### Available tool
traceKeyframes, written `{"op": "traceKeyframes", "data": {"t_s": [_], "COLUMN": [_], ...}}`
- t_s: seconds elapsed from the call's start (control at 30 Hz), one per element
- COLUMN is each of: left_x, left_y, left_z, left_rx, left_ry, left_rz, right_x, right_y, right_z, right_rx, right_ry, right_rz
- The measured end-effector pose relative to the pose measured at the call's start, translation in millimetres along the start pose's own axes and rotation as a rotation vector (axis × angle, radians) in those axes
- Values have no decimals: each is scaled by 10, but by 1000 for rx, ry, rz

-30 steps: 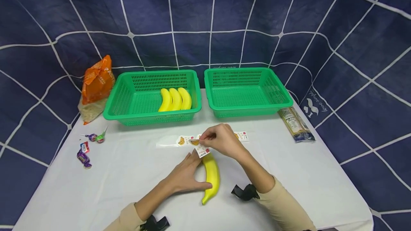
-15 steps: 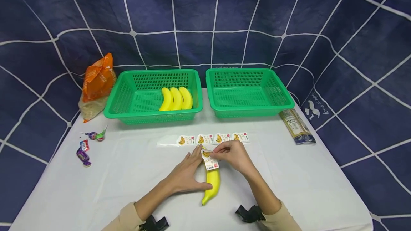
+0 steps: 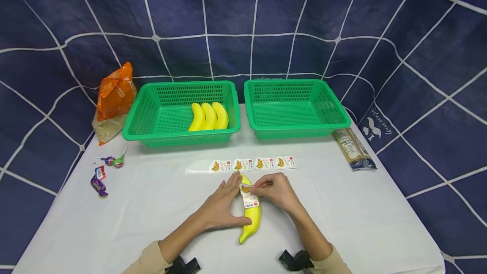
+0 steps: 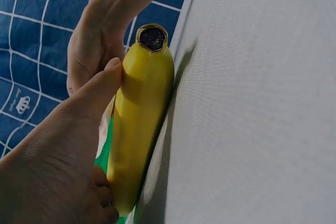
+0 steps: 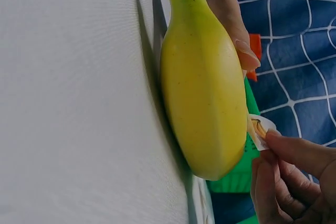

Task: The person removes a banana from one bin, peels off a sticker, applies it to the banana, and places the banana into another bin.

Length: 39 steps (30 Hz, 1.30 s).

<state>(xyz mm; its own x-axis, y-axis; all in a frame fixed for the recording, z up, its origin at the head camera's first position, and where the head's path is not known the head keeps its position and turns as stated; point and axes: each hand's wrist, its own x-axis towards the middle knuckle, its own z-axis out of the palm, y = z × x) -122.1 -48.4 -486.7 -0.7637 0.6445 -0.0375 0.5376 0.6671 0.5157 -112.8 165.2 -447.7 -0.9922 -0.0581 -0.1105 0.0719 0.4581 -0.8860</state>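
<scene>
Two bare hands work over one yellow banana (image 3: 253, 221), which lies on the white tablecloth (image 3: 152, 215) with its narrow, dark-tipped end toward the person. The left hand (image 3: 220, 206) rests along the banana's left side, fingers straight toward its far end and thumb on its near half, steadying it without wrapping round it. The right hand (image 3: 275, 191), just to the banana's right, pinches the edge of a white label (image 3: 250, 200) between thumb and finger; the label, printed with a bunch of bananas and red lettering, lies over the far half of the fruit. How much of its back touches the peel cannot be told. Just beyond the banana runs a strip of four matching labels (image 3: 243, 165). Farther beyond it stand two green plastic baskets: the left basket (image 3: 182, 141) holds three bananas (image 3: 208, 117) side by side, and the right basket (image 3: 300, 132) stands beyond the banana and to its right. Well to the banana's left are two lollipops (image 3: 114, 162), a purple wrapped candy (image 3: 99, 185) and, farther off, an orange bag (image 3: 116, 94). A flat clear-and-gold packet (image 3: 354, 149) lies well to its right.
</scene>
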Motion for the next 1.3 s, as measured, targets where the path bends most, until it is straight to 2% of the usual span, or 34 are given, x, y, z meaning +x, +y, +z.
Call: {"op": "traceKeyframes", "data": {"t_s": [0.9,1.17,1.3], "left_x": [13,11,13], "left_y": [8,-2,0], "left_z": [-10,-2,-4], "left_rx": [-14,-20,-24], "left_ry": [-7,-11,-16], "left_rz": [4,12,2], "right_x": [63,83,108], "right_y": [126,163,183], "right_z": [37,32,41], "right_rx": [-11,44,108], "right_ry": [8,-7,-1], "right_rz": [49,115,170]}}
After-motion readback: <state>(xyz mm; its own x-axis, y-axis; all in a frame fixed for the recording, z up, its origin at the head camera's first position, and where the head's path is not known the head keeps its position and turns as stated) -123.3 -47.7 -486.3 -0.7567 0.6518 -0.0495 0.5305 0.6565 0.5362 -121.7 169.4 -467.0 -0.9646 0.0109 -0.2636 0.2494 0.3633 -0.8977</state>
